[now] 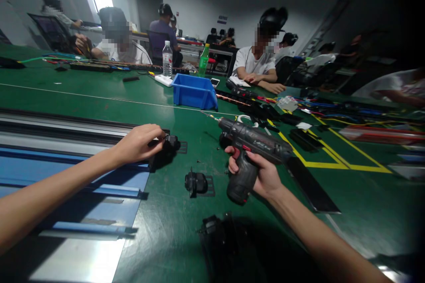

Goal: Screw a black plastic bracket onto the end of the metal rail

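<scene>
My right hand (pixel 265 172) is wrapped round the grip of a black cordless drill (pixel 254 139), its long thin bit pointing left and away from me. At the end of the long metal profiles (pixel 66 130), my left hand (pixel 142 143) is closed in a pinch, its fingertips against a black plastic fitting (pixel 174 143). Whatever those fingers hold is too small or hidden to name. A second black fitting (pixel 199 183) lies on the green table between my hands. Nearer to me, more black fittings (pixel 215 234) sit in shadow. Small screws (pixel 198 160) are scattered by the drill.
A blue bin (pixel 194 91) stands ahead, with a water bottle (pixel 167 59) and a green bottle (pixel 203 61) behind it. Blue-filmed panels (pixel 109 172) lie at left. Cables (pixel 332 108) and black strips (pixel 305 140) spread at right. Co-workers sit across the table.
</scene>
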Demonstrator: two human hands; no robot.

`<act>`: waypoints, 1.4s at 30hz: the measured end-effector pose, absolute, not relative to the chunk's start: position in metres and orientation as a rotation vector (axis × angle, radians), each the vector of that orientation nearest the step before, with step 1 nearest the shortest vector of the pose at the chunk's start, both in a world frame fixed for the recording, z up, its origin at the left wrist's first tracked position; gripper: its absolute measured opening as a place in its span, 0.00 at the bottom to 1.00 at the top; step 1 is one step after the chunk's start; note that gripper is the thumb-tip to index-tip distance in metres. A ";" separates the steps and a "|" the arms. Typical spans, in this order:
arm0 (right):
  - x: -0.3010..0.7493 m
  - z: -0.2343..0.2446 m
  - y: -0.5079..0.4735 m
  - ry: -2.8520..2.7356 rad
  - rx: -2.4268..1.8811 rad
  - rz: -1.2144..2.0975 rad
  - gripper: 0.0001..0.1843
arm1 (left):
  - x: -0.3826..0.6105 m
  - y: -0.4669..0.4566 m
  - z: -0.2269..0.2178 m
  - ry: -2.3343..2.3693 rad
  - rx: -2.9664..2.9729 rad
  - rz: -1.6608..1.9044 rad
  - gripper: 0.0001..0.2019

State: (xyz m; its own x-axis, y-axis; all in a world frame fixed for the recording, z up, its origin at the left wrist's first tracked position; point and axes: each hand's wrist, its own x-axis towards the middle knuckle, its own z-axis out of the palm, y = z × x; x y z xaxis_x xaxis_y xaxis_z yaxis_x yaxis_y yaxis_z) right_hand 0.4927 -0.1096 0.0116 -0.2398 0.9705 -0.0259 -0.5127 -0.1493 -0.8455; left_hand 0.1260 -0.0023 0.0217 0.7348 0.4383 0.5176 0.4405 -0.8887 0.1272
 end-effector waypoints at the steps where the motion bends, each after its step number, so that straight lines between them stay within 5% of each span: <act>1: 0.497 0.009 -0.106 -0.845 -0.714 1.706 0.20 | 0.126 -0.002 0.023 -0.746 -2.929 -0.876 0.04; 8: 0.507 -0.005 -0.092 -0.620 -0.601 1.957 0.36 | 0.145 0.019 0.037 -0.721 -3.012 -0.752 0.07; 42: 0.514 -0.022 -0.081 -0.766 -0.667 2.031 0.30 | 0.164 0.034 0.020 -0.842 -3.082 -0.676 0.05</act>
State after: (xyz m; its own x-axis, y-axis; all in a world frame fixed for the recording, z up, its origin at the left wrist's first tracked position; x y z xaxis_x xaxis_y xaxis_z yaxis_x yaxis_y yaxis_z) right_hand 0.5136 -0.0814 -0.0220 -0.5025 0.8470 -0.1735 -0.5212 -0.4569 -0.7208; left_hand 0.1645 0.0337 0.0204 0.7824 0.5102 0.3573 0.4588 -0.8600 0.2233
